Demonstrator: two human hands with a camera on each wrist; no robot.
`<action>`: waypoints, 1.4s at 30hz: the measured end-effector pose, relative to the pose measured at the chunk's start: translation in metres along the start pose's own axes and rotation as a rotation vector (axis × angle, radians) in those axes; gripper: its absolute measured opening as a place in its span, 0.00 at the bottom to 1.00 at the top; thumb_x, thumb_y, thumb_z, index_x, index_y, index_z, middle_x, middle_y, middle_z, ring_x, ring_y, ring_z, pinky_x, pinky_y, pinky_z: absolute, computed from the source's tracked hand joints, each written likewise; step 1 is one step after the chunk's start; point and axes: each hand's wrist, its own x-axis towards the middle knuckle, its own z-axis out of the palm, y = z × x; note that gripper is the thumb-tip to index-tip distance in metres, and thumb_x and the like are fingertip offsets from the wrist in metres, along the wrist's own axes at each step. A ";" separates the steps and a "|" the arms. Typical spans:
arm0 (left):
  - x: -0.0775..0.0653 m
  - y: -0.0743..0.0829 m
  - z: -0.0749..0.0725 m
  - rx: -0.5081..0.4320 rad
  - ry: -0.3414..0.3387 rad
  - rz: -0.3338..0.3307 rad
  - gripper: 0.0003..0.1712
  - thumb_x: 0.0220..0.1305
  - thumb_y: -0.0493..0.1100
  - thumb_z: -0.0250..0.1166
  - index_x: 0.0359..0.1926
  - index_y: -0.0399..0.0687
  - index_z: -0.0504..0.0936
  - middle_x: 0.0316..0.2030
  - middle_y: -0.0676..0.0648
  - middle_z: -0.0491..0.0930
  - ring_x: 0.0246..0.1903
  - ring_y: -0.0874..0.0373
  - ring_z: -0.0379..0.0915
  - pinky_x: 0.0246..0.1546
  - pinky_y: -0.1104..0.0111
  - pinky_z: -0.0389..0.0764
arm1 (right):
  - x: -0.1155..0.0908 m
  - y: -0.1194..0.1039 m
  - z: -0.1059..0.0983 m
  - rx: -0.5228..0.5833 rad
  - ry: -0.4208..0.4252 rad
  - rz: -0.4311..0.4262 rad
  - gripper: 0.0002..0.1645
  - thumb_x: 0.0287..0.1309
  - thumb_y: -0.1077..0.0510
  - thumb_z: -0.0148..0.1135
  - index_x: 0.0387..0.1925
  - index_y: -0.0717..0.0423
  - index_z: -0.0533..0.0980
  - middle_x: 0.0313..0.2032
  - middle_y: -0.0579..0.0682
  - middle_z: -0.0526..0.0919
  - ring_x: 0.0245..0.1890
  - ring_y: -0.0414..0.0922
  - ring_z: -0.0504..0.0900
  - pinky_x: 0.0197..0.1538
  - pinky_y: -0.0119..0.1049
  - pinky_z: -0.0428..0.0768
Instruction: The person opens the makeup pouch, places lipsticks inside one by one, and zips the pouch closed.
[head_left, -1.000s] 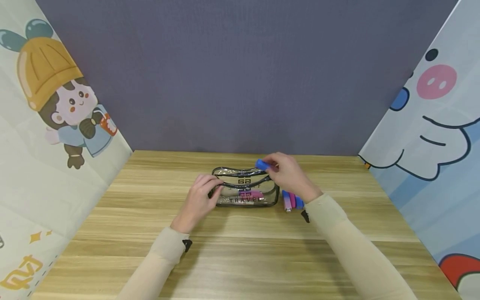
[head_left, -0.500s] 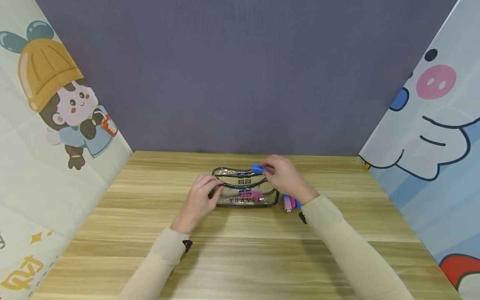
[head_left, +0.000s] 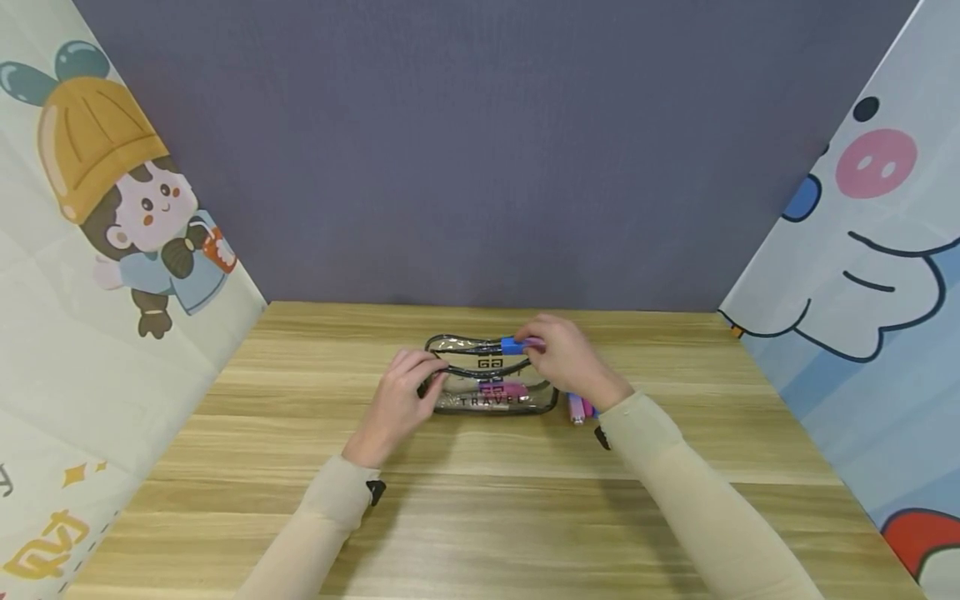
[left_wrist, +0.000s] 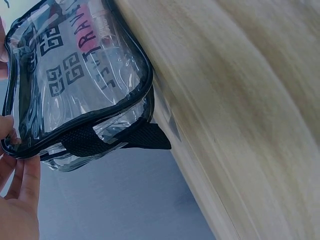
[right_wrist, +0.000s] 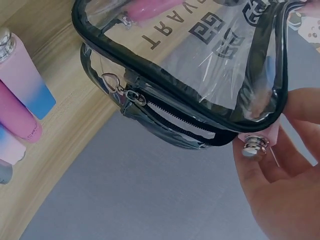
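Note:
A clear travel pouch (head_left: 453, 390) with black trim stands on the table, its top unzipped. My left hand (head_left: 401, 393) pinches the front rim near the left corner, thumb and fingers either side of the trim in the left wrist view. In my right hand (head_left: 568, 358) is a small pink-and-blue bottle (head_left: 512, 346), its blue end at the pouch's mouth. The right wrist view shows its silver nozzle (right_wrist: 255, 145) by the fingers, which also touch the pouch's corner. A pink bottle (right_wrist: 150, 7) lies inside the pouch, seen through the plastic.
Several small bottles lie side by side right of the pouch, among them a pink-to-blue one (right_wrist: 27, 75) and a pink one (right_wrist: 15, 110). My right forearm partly covers them in the head view. A grey panel (head_left: 480, 167) rises behind the wooden table (head_left: 480, 517).
My right hand has moved slightly left and down with the bottle, bringing its blue end into the pouch's mouth. The left hand stays at the rim.

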 end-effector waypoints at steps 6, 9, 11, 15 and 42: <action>0.001 0.001 0.000 -0.004 -0.003 -0.009 0.11 0.56 0.30 0.73 0.42 0.33 0.86 0.39 0.42 0.84 0.41 0.49 0.77 0.44 0.62 0.84 | -0.001 -0.001 -0.001 0.000 -0.012 0.005 0.14 0.63 0.70 0.62 0.49 0.61 0.83 0.47 0.54 0.83 0.51 0.52 0.83 0.57 0.44 0.83; 0.001 0.001 0.000 -0.001 0.000 -0.003 0.11 0.56 0.30 0.73 0.42 0.32 0.86 0.39 0.42 0.84 0.41 0.49 0.77 0.44 0.62 0.84 | 0.000 -0.001 0.000 -0.003 -0.017 0.005 0.13 0.63 0.70 0.62 0.48 0.62 0.83 0.47 0.54 0.83 0.51 0.52 0.82 0.57 0.44 0.83; 0.001 0.000 0.000 0.001 0.004 0.000 0.12 0.56 0.30 0.73 0.42 0.33 0.86 0.39 0.42 0.84 0.41 0.49 0.77 0.43 0.62 0.84 | 0.000 -0.002 0.000 0.001 -0.019 0.006 0.13 0.63 0.70 0.62 0.48 0.62 0.83 0.47 0.54 0.83 0.51 0.52 0.83 0.57 0.44 0.83; 0.001 0.000 0.000 0.004 -0.001 -0.008 0.11 0.56 0.30 0.74 0.42 0.34 0.86 0.39 0.43 0.84 0.41 0.49 0.77 0.43 0.62 0.84 | 0.000 -0.003 0.001 0.010 -0.023 0.011 0.13 0.63 0.70 0.63 0.49 0.62 0.83 0.48 0.54 0.83 0.48 0.51 0.83 0.53 0.44 0.85; 0.000 0.002 -0.001 -0.004 -0.008 -0.031 0.11 0.57 0.30 0.73 0.43 0.36 0.87 0.40 0.43 0.84 0.42 0.50 0.77 0.45 0.62 0.84 | -0.014 0.014 -0.013 -0.008 0.047 0.011 0.14 0.64 0.67 0.62 0.50 0.62 0.82 0.50 0.55 0.84 0.52 0.55 0.82 0.58 0.53 0.81</action>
